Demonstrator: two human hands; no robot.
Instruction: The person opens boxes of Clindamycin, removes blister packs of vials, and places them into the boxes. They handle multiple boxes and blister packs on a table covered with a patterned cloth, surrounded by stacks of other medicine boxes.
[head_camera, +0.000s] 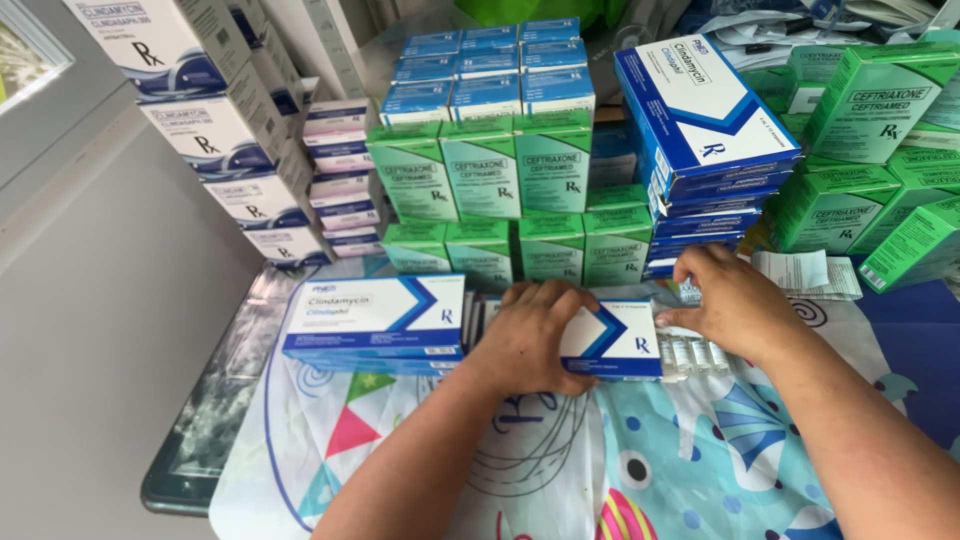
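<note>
A flat blue-and-white medicine box (620, 340) lies on the patterned cloth near the table's middle. My left hand (530, 335) presses down on its left part, gripping it. My right hand (735, 300) rests at the box's right end, fingers on a row of small clear vials (690, 352) sticking out of it. A matching closed blue-and-white box (375, 315) lies just to the left.
Stacks of green boxes (500, 170) and small blue boxes (490, 65) stand behind. A tilted pile of flat blue-and-white boxes (700, 130) sits at back right, more green boxes (870, 150) beyond. White boxes (220, 130) stack along the left wall. Folded paper leaflets (805, 270) lie by my right hand.
</note>
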